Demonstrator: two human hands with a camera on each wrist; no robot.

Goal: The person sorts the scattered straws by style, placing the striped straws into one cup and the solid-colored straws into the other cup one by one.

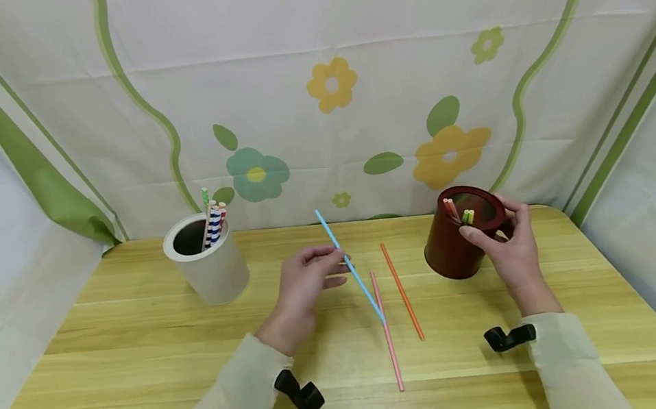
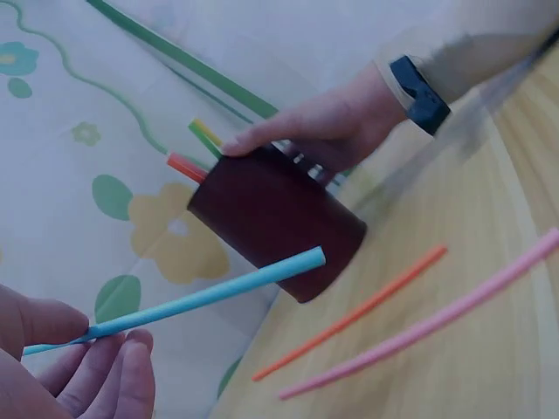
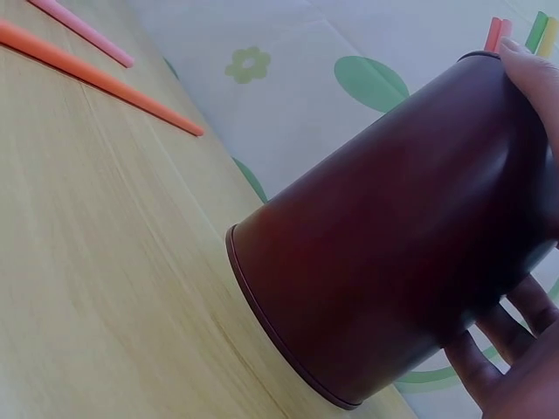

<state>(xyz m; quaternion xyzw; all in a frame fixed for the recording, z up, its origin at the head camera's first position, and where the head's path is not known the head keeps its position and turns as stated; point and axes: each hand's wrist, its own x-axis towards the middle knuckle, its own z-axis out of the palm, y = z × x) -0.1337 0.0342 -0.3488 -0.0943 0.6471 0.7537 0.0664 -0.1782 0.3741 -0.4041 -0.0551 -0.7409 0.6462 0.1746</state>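
Between thumb and fingers, my left hand pinches a light blue straw, which slants over the table; its lower end overlaps a pink straw in the head view. To the right of the pink one lies an orange straw. My right hand grips the side of a dark red canister, thumb near the rim. Inside this canister stand two reddish straws and a few green and yellow straws. In the left wrist view the blue straw passes in front of the canister.
A white canister at the back left holds several striped straws and a green-patterned one. The wooden table ends at a flowered cloth behind, with more cloth along both sides.
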